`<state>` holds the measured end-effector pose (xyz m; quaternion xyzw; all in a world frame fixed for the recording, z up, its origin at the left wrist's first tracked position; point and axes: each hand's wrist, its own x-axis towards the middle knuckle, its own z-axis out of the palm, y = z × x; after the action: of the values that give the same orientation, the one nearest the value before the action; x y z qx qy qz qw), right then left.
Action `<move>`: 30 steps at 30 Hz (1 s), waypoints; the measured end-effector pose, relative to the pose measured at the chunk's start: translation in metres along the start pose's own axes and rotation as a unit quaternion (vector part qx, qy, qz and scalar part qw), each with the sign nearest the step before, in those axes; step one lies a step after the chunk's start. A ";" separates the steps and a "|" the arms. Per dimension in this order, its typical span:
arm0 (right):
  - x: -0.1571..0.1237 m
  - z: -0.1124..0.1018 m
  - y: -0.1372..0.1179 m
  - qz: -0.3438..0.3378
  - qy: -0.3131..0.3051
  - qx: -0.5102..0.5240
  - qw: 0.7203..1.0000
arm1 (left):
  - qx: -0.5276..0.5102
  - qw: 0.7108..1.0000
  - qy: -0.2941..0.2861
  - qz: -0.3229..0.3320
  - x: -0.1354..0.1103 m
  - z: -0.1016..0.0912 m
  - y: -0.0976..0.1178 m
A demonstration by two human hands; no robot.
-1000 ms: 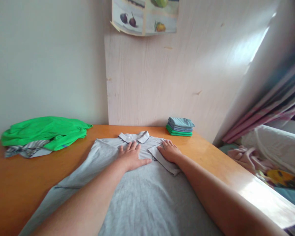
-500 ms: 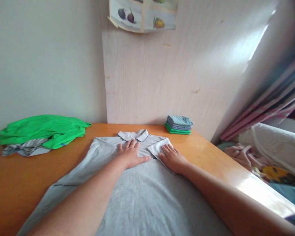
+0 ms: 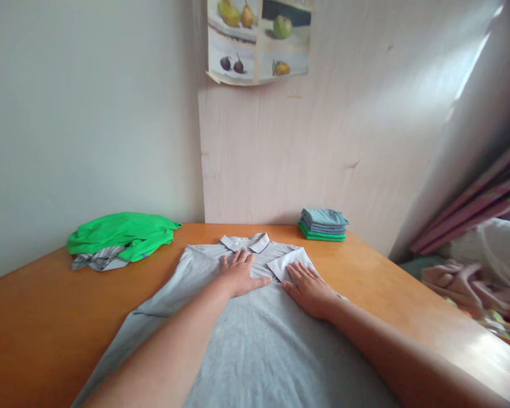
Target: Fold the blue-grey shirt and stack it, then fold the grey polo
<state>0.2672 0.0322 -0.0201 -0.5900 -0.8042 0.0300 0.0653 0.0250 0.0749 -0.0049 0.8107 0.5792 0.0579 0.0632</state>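
A light grey polo shirt (image 3: 255, 334) lies spread on the table, its collar (image 3: 246, 243) at the far end. One sleeve (image 3: 289, 262) is folded inward across the right side of the chest; the left sleeve lies out along the left side, with a dark line at its cuff. My left hand (image 3: 239, 276) rests flat on the chest just below the collar, fingers spread. Flat on the folded sleeve and the cloth beside it lies my right hand (image 3: 309, 290), fingers stretched out. Neither hand grips the fabric. My forearms cover parts of the shirt's body.
On the orange-brown table (image 3: 38, 317), a rumpled green garment (image 3: 119, 235) lies over striped cloth (image 3: 100, 258) at the back left. A folded stack of clothes (image 3: 323, 225) stands at the back right, near the wall. Beyond the right edge are pinkish bedding (image 3: 454, 283) and a curtain (image 3: 480, 207).
The camera view has shifted left and tilted up, so more of the fruit pictures shows. My right hand has slid slightly toward me on the folded sleeve; my left hand stays in place.
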 end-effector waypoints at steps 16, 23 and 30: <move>-0.028 0.013 0.013 -0.013 0.026 0.010 1.000 | 0.044 0.994 0.004 -0.100 -0.093 -0.022 -0.056; 0.002 0.018 0.016 -0.005 0.043 -0.003 0.999 | 0.037 0.992 -0.007 -0.118 -0.078 -0.019 -0.069; 0.048 0.017 0.031 -0.019 0.042 -0.011 0.999 | 0.036 0.992 -0.007 -0.121 -0.033 -0.023 -0.080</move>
<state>0.2797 0.0879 -0.0375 -0.5761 -0.8120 -0.0050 0.0934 -0.0641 0.0701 0.0033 0.7371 0.6739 0.0235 0.0448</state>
